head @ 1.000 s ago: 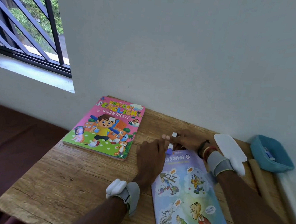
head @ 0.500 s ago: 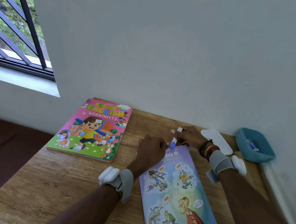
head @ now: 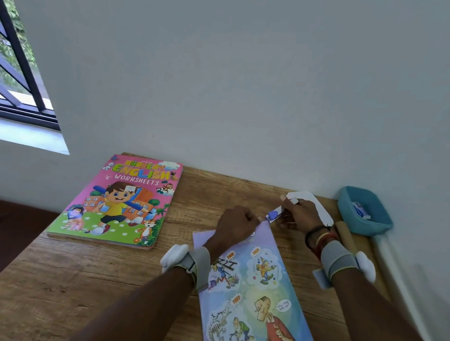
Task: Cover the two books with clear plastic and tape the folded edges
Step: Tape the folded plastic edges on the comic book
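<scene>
- At the far end of the tabletop (head: pixel 68 279), the blue comic book (head: pixel 254 298) lay flat and slightly askew. The pink workbook (head: pixel 123 201) lay apart from it to the left.
- My left hand (head: pixel 236 224) rested curled on the blue book's far edge. Its fingertips were hidden, so I could not tell whether it pinched anything.
- My right hand (head: pixel 299 215) pinched a small blue-and-white item (head: pixel 273 215), probably the tape, just past the book's far corner.
- I could not make out the clear plastic on either cover.
- I judged the step to be drawing tape for that far edge. Doing it well meant the left hand pinning the fold flat while the right pulled the strip straight and low.
- The strip would need to go down from the middle outward, or it could wrinkle or stick to itself.
- The teal tray (head: pixel 365 226) sat by the wall, within reach.
</scene>
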The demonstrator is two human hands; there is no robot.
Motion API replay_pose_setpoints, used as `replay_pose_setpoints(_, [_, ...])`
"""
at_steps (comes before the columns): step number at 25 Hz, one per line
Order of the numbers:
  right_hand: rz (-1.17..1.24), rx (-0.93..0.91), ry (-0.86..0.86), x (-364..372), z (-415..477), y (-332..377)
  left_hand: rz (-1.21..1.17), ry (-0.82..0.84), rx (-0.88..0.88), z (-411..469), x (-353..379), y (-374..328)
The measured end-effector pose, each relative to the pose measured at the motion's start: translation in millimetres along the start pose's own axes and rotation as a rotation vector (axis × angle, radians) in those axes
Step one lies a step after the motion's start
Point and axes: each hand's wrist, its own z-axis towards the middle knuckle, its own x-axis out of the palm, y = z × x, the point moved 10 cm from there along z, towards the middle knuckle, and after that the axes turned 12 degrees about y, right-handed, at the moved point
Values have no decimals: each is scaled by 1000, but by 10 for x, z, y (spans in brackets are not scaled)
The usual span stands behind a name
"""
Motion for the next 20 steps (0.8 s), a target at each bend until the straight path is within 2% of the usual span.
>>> replay_pose_setpoints(6, [-46, 65, 137, 216, -44, -92, -45, 5, -17, -16, 3, 6])
replay_pose_setpoints(10, [-72, 0, 32, 198, -59, -118, 16, 44, 3, -1, 5, 19])
replay_pose_setpoints(13, [44, 40, -11, 182, -64, -203, 45, 49, 52, -75, -60, 15])
replay_pose_setpoints(15, [94, 65, -62, 110, -67, -234, 9, -41, -5, -172, -210, 172])
replay_pose_setpoints(17, [150, 67, -100, 35, -86, -226, -17, -254, -161, -395, -487, 499])
replay_pose_setpoints(18, [170, 77, -87, 44, -95, -226, -34, -342, -226, -553, -617, 659])
replay_pose_setpoints(20, [157, 127, 9, 167, -141, -209, -80, -385, -275, -851, -765, 869])
